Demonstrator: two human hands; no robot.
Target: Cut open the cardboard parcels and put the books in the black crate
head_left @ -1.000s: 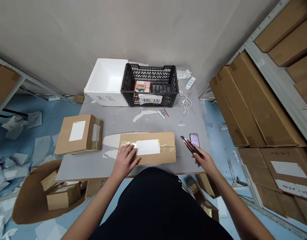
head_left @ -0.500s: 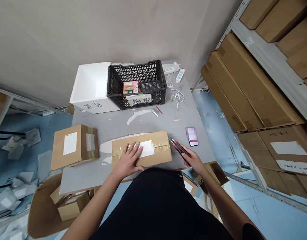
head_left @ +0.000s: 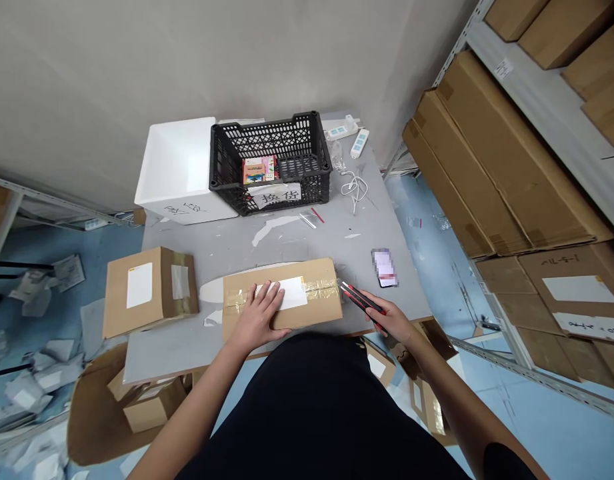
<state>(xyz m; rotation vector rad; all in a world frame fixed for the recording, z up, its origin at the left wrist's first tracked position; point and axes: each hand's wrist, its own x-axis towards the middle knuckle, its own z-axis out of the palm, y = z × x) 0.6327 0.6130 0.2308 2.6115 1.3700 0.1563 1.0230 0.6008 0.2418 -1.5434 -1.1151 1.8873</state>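
Pressing down, L hand (head_left: pixel 257 317) lies open, fingers spread, on taped cardboard box (head_left: pixel 281 300) at bench (head_left: pixel 187 267) near edge; R hand (head_left: pixel 387 319) closed round red-black box cutter (head_left: pixel 361 298), tip by box's end. Risk: cutter slipping on tape could nick L hand.

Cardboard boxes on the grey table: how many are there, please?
2. One taped cardboard box lies under the left hand, near the front edge of the grey table. The other cardboard box lies to its left. Neither seems hidden.
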